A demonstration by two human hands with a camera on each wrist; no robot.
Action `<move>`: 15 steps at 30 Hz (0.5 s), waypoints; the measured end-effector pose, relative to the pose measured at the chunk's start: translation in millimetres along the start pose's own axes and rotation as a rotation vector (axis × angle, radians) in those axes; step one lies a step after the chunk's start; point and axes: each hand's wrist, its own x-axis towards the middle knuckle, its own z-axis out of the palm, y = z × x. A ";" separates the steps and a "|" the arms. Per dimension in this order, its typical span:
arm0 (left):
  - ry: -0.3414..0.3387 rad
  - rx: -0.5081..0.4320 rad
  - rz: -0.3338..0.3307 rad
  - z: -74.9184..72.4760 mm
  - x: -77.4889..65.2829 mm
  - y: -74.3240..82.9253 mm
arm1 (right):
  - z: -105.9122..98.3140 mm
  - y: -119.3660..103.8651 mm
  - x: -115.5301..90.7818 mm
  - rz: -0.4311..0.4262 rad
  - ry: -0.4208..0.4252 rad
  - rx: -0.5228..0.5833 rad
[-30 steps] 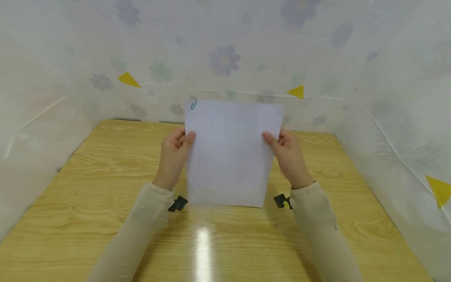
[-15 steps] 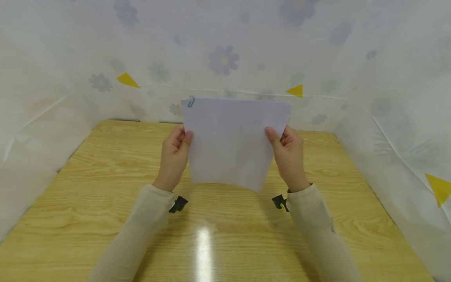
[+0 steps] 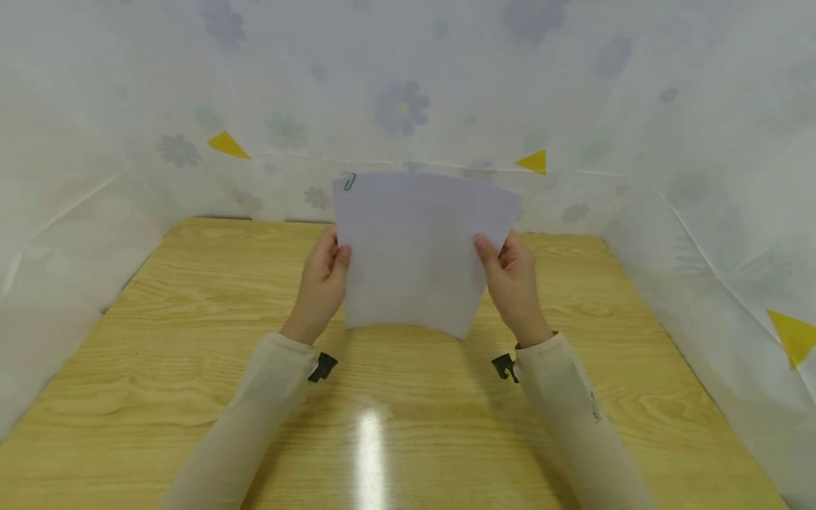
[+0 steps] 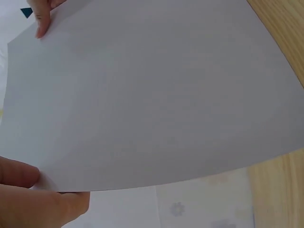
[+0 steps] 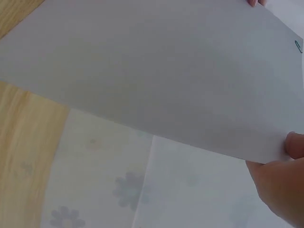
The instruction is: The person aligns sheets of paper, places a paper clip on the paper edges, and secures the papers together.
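Note:
White paper, blank on the side facing me, is held up above the table, slightly curved. A green paper clip sits on its top left corner, and shows again at the right edge of the right wrist view. My left hand pinches the left edge, thumb in front and fingers behind. On the right edge my right hand does the same, thumb on the near face. Whether it is one sheet or several I cannot tell.
Beneath is a wood-grain table. White flower-patterned sheeting encloses the back and sides, with yellow triangular pieces on it. Black devices sit at both wrists.
The paper's lower edge has swung up and away, so the sheet looks shorter and more curved. Both hands have shifted slightly and keep their grip.

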 end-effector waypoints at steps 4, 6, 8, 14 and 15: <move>-0.020 0.014 -0.037 -0.5 1.6 -11.3 | -0.5 18.4 -2.2 0.062 -0.063 0.042; -0.031 0.020 -0.053 -0.5 2.6 -20.2 | -0.7 28.8 -3.8 0.095 -0.084 0.054; -0.036 0.030 -0.070 -0.3 3.6 -29.3 | -0.8 38.7 -6.1 0.129 -0.095 0.052; -0.050 0.101 -0.079 -0.4 4.3 -40.0 | -3.5 54.3 -16.0 0.229 -0.132 0.011; -0.055 0.121 -0.072 -0.8 4.5 -40.2 | -4.4 56.3 -17.3 0.231 -0.140 0.001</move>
